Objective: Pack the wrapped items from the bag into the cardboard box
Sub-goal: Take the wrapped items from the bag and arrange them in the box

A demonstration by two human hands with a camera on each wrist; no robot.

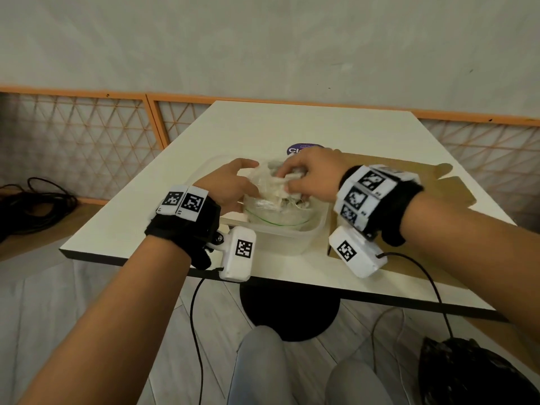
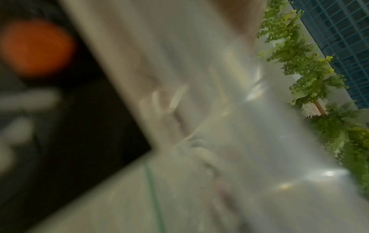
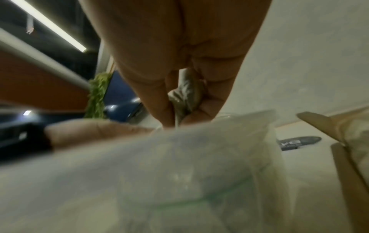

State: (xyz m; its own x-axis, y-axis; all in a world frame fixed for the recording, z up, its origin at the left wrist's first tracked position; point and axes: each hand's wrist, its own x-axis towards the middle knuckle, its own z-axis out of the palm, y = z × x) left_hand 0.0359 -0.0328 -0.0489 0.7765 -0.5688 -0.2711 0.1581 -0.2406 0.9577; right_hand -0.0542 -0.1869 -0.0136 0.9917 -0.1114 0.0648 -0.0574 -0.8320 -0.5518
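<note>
A clear plastic bag (image 1: pixel 274 211) with a green line and pale wrapped items inside sits in a translucent tub (image 1: pixel 295 239) at the middle of the white table. My left hand (image 1: pixel 244 184) grips the bag's left side, thumb on top. My right hand (image 1: pixel 289 179) reaches into the bag's mouth and pinches a crumpled white wrapped item (image 1: pixel 282 187); the right wrist view shows the wrapped item (image 3: pixel 185 94) between thumb and fingers, over the bag (image 3: pixel 179 165). The cardboard box (image 1: pixel 415 176) lies right of the tub with its flaps (image 3: pixel 319 121) open, largely hidden behind my right wrist.
A purple round sticker (image 1: pixel 299 148) lies on the table behind the bag. The table's front edge (image 1: pixel 292 283) is near my wrists. Black cables (image 1: pixel 35 206) lie on the floor at the left and a black bag (image 1: pixel 467 372) at the lower right. The left wrist view is blurred.
</note>
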